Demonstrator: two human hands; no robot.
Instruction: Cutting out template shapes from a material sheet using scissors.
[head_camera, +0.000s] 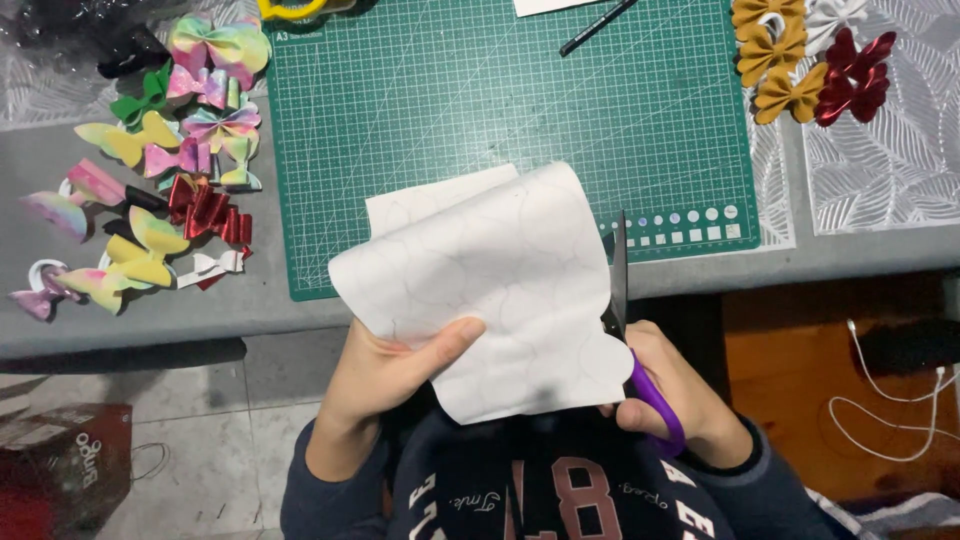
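Observation:
My left hand (385, 372) pinches the near edge of a white sheet (500, 290) with faint curved outlines drawn on it, thumb on top. The sheet curls up over the front of a green cutting mat (500, 100). My right hand (672, 395) grips purple-handled scissors (622, 320), whose dark blades point away from me along the sheet's right edge. The blades look nearly closed against the sheet.
Several colourful bows (160, 160) lie in a heap left of the mat, gold and red bows (810, 65) at the back right. A black pen (597, 27) rests at the mat's far edge. A white cable (880, 400) hangs below the grey table (140, 320) on the right.

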